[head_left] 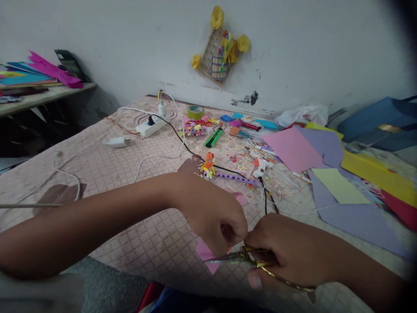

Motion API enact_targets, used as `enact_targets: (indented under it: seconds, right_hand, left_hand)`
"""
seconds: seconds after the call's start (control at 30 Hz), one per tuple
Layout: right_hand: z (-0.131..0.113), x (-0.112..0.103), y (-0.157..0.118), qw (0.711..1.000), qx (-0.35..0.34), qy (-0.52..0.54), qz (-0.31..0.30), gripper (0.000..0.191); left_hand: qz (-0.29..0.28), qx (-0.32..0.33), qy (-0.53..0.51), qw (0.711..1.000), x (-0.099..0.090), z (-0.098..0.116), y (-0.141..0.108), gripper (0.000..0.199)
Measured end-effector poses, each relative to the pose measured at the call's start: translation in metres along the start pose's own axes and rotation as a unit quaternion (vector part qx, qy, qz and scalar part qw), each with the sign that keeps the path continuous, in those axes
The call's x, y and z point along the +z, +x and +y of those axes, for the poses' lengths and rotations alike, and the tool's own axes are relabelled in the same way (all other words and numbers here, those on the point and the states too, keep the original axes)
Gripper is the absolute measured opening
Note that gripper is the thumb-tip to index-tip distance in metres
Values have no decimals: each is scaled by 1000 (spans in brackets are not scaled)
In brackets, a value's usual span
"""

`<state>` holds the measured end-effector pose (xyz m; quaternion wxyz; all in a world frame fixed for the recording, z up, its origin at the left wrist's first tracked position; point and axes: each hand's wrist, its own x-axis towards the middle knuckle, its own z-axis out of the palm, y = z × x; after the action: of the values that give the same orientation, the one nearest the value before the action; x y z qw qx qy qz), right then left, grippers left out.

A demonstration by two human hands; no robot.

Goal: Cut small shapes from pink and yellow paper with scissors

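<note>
So I'm standing here watching a pair of bare hands working close together at the near edge of a patterned tabletop [146,234]. The right hand [293,248] is curling mostly closed around the handles of some gold-handled scissors [241,257], with its thumb sticking out below. The blades are pointing across toward the left, which I'm guessing is why the hands are sitting nearly knuckle to knuckle: it's bringing the metal right to the paper. Can't tell how far apart the blades are sitting, tbh.

The left hand [211,213] is bending down at the wrist with its fingers curling in, nearly closed, leaving just a little hollow by the thumb. It's looking like it's pinching a small pink paper piece [203,250], probably to keep it steady, though the fingertips are hiding the actual grip. That paper is poking out just below and beside those fingers, and the scissors are crossing over its lower part. So the paper is lying right by the left hand, and beyond the right one's knuckles on the blade side.

Farther back, an orange and yellow paper flower [209,164] is resting beside a purple dotted strip [236,177]. Bigger colored sheets [293,150] are spreading out past the right forearm, maybe to be staying within reach.
</note>
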<state>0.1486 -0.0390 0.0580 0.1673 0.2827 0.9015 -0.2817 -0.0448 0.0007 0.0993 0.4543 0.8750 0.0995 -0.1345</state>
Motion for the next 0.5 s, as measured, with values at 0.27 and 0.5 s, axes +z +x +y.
enact_targets:
  seconds: [0.27, 0.5]
  right_hand:
    - [4, 9, -1, 1000, 7, 14, 10, 47]
    - [5, 14, -1, 1000, 1, 7, 24, 43]
  left_hand:
    - [9, -21, 11, 1000, 0, 0, -1, 25]
    - [27, -17, -16, 999, 2, -5, 0, 22]
